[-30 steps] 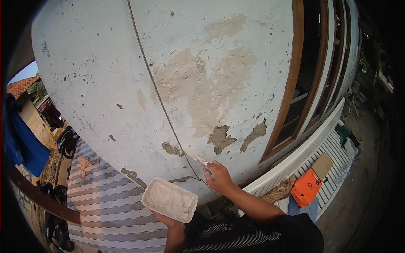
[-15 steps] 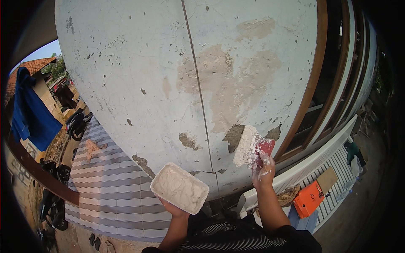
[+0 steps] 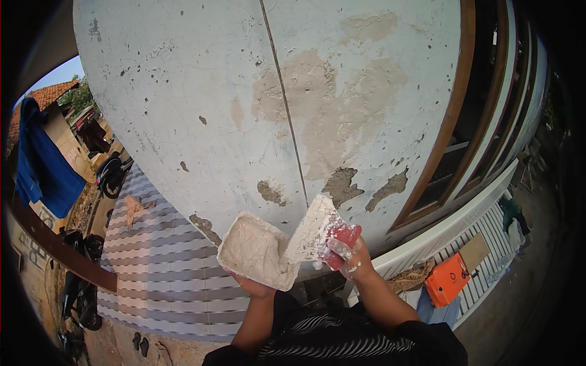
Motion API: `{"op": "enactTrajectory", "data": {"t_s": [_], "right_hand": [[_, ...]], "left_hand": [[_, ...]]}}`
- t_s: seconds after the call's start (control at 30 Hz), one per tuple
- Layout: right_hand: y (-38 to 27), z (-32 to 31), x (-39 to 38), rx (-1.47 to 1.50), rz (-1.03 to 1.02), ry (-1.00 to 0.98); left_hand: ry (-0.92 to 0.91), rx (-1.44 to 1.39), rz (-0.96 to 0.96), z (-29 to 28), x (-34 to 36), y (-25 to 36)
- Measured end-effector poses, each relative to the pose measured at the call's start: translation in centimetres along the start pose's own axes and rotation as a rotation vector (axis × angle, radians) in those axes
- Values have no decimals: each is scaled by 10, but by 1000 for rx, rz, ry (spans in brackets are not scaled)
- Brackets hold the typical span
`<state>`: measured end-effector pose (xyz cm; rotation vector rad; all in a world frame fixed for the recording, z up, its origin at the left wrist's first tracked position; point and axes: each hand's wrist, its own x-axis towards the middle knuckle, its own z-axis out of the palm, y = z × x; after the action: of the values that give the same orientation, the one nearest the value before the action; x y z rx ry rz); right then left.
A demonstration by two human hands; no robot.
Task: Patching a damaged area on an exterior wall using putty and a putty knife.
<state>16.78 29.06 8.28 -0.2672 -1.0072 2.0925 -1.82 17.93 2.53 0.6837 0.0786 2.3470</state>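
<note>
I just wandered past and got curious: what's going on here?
A person is standing by a worn, pale wall. Their left hand holds up a tray of pale paste. Their right hand grips a red-handled scraper, its broad blade thickly coated in white, at the tray's right edge; whether it touches the tray is hard to tell. Beige patches spread across the wall, with rough grey bare spots below them.
</note>
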Motion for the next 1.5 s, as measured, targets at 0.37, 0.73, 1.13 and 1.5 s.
{"op": "enactTrajectory", "data": {"t_s": [0.37,0.73,1.13,1.5], "right_hand": [[15,16,5,-405,-305,67],[17,37,16,-1126,-667,-48],[29,50,28,-959,-697,-10],[31,24,21,-992,-712,-404]], "left_hand": [[-107,-40,-12,1,4,-8],[7,148,-9,7,-2,-17],[35,372,5,3,-13,-23],[95,233,-42,-11,-8,-18]]}}
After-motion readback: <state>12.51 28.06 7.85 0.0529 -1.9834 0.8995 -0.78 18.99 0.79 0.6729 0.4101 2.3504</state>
